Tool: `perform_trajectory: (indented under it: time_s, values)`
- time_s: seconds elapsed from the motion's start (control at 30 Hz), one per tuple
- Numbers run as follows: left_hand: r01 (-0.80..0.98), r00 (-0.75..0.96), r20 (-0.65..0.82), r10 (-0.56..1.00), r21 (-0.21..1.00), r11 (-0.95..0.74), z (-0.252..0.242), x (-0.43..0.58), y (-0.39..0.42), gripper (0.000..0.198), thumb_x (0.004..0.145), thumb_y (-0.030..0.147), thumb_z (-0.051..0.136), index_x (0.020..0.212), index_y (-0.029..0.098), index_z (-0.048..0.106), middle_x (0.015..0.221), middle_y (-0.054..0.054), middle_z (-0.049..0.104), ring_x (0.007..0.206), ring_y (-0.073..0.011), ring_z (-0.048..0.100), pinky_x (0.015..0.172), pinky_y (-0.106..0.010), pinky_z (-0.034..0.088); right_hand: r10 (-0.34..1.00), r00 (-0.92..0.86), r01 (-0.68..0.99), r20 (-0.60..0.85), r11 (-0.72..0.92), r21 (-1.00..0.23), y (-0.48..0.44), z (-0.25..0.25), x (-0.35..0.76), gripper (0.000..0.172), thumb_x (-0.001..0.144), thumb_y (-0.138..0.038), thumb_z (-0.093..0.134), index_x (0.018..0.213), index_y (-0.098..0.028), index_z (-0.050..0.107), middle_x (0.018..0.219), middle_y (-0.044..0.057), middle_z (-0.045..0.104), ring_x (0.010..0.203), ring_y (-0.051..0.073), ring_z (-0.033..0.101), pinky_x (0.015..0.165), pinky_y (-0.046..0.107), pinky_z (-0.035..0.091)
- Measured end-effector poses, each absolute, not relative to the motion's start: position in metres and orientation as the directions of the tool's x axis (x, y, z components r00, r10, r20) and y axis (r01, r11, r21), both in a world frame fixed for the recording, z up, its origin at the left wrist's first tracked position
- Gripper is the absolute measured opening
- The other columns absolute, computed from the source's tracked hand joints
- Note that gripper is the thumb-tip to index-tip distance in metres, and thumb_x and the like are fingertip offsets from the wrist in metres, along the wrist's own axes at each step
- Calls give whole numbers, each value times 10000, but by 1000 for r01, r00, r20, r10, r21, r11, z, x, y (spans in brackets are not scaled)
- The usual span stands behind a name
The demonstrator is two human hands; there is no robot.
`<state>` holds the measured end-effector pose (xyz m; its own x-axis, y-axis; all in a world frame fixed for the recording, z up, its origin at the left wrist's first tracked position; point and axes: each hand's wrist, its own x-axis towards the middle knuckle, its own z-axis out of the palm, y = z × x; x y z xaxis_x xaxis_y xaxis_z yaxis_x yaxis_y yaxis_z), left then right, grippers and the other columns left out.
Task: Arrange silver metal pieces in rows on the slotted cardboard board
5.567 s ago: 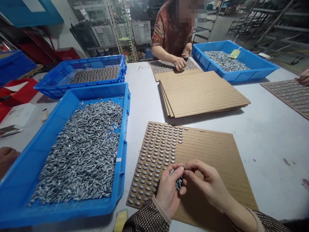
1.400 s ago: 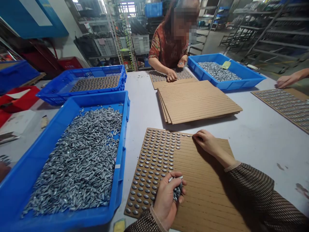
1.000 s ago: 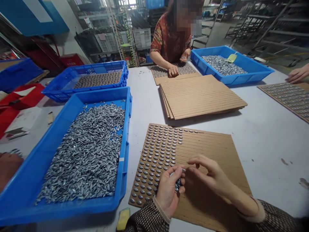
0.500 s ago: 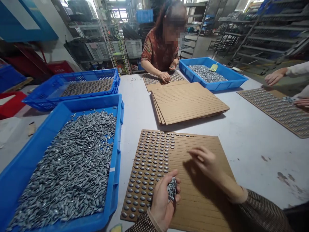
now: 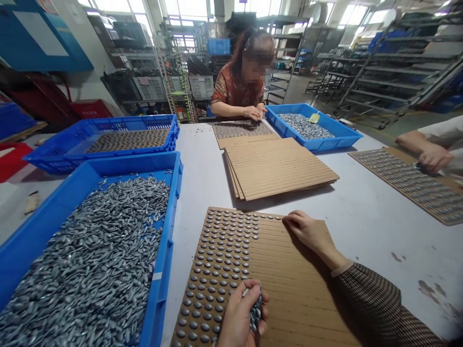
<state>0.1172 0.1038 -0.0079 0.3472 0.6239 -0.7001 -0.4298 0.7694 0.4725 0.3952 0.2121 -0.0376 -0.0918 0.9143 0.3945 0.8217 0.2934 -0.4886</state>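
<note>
My left hand (image 5: 243,315) is curled around a handful of small grey oval metal pieces (image 5: 256,308), held over the lower part of a slotted cardboard sheet (image 5: 289,284). Rows of the same oval pieces (image 5: 220,260) stand in the sheet's left side, and a single row runs further right along its far edge. At the right end of that row, my right hand (image 5: 306,231) pinches with its fingertips down at the cardboard. Whatever lies between those fingertips is hidden.
A blue tray (image 5: 170,241) heaped with loose pieces stands on the left, a blue crate (image 5: 137,118) behind it. Stacked cardboard sheets (image 5: 282,168) lie ahead. Across the table a person (image 5: 238,91) works beside another blue tray (image 5: 333,143). Another person's hand (image 5: 436,156) is over a filled sheet (image 5: 408,185).
My right hand has moved forward to the far edge row, its fingertips coming down to the cardboard. My left thumb has closed over the pieces. The view has tilted up slightly.
</note>
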Motion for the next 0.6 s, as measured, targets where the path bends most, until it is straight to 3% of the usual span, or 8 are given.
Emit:
perform_trajectory:
  time_s: [0.43,0.6]
  values:
    - [-460,337,-731,593,422,781,-15,118,104,559,470,404,890,905,152,647,664,-8,630,496,-90,529,350,-168,271,927,-127,805,352,304,-509,218,-46,403,254,933,-231,447,904,-226,699,874,83,625,836,219,574,760,366,483]
    - [-365,309,-728,613,504,782,-12,115,110,487,476,328,897,869,164,660,689,-22,662,505,-105,569,392,-178,353,939,-81,803,334,260,-536,219,-26,397,208,908,-185,489,956,-211,689,913,82,638,873,205,584,802,340,484]
